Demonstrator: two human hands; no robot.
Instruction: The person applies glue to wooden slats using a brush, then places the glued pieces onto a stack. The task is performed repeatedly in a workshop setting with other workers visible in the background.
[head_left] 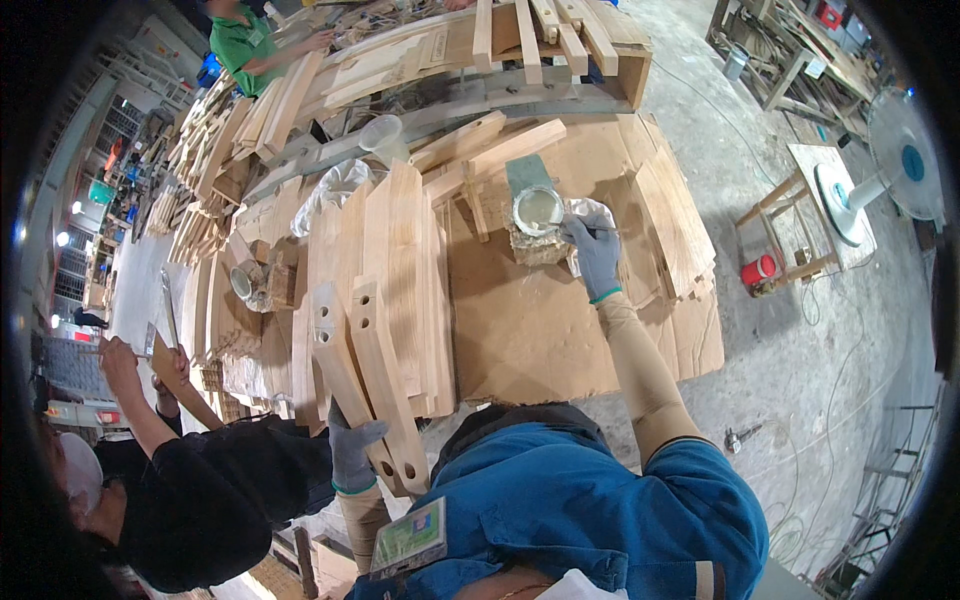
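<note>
My left hand (354, 452), in a grey glove, grips a pair of pale wooden rails near their lower ends. One rail (385, 375) lies beside the other (338, 350); both have round holes near their ends. My right hand (598, 258), also gloved, reaches to the rim of a small cup (539, 211) holding whitish liquid. Its fingers are closed, and what they pinch is hidden. The cup stands on a crusted block (538, 247) beside a green piece (528, 174). A whitish cloth or wrap (588, 212) shows behind my fingers.
Cardboard (530, 345) covers the bench. Stacked boards (675, 225) lie at the right, and more boards (395, 215) at the left. A co-worker in black (220, 490) handles a board close on my left; another in green (240, 45) stands far left. A fan (850, 200) stands right.
</note>
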